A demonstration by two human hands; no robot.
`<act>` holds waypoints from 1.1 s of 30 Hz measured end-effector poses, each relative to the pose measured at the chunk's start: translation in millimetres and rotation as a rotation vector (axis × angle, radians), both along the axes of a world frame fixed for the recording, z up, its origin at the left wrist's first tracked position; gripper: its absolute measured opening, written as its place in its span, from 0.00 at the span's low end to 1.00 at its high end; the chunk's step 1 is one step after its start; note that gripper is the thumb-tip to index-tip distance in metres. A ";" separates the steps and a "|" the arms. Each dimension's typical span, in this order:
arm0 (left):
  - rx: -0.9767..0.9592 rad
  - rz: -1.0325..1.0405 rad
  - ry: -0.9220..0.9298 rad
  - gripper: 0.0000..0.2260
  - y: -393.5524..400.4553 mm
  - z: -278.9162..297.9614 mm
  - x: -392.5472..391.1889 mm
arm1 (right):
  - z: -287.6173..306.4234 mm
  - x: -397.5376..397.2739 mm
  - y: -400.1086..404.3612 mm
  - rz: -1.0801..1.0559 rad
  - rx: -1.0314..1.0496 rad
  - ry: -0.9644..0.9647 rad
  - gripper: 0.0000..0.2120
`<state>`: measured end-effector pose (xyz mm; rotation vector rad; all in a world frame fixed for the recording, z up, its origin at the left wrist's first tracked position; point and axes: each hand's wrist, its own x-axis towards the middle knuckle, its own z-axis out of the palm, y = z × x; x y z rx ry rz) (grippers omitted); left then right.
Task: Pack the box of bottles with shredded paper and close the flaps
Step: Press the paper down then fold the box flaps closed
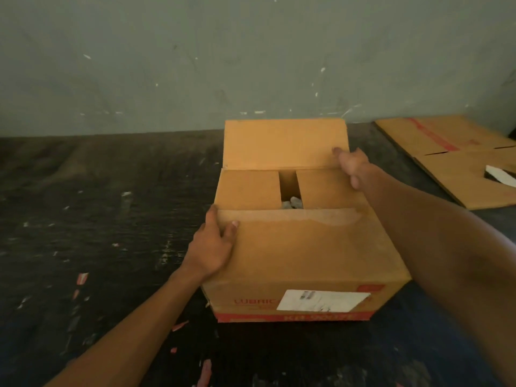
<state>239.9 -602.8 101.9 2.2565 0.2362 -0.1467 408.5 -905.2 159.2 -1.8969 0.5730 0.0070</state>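
Cardboard box point(245, 289) mid-frame, likely stiff and bottle-heavy: left hand point(215, 247) pinches the near flap point(293, 227) by its corner, right hand point(351, 166) grips the far flap point(284, 143) by its edge.

Down on the dark floor point(111, 205), a cardboard box point(304, 269), white label point(321, 300) on the front. Both side flaps point(250, 189) folded in, a narrow gap between them and a peek of shredded paper point(291, 203) down there. Near flap point(293, 236) lowered over them, gripped at its left corner by the left hand point(215, 244), thumb on top. Far flap point(284, 143) upright, pinched at its right edge by the right hand point(350, 164), thumb on the inner face. Off to the right, flattened cardboard point(460, 163) on the floor.
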 end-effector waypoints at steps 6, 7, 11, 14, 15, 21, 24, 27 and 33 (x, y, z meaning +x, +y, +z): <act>-0.058 0.000 0.012 0.34 -2.1 2.4 -2.7 | 4.7 -22.9 -18.5 -0.030 0.227 -0.030 0.40; -0.072 0.005 0.010 0.34 -2.1 3.5 -3.5 | 0.7 -29.4 -26.4 -0.013 0.291 -0.015 0.43; -0.137 0.023 0.016 0.34 -5.0 11.7 -9.1 | -1.3 -72.7 -42.9 0.111 0.451 -0.010 0.31; -0.178 0.006 -0.025 0.37 -5.4 19.8 -15.9 | -4.3 -103.4 -55.1 0.195 0.407 -0.010 0.18; -0.177 -0.010 -0.048 0.37 -4.4 21.8 -17.1 | -5.4 -112.2 -59.9 0.227 0.358 0.016 0.15; -0.100 -0.098 -0.058 0.27 -1.1 19.7 -15.1 | -16.4 -143.4 -47.2 0.292 0.025 0.068 0.19; -0.064 -0.106 -0.042 0.21 -0.3 19.6 -14.4 | -26.3 -150.6 -34.3 0.301 -0.160 0.042 0.22; -0.070 -0.089 -0.019 0.22 1.3 23.2 -18.3 | -26.2 -151.6 -30.7 0.320 -0.173 0.051 0.23; 0.009 -0.033 -0.002 0.22 43.7 27.3 -24.5 | -28.3 -140.2 13.6 0.390 -0.184 0.011 0.23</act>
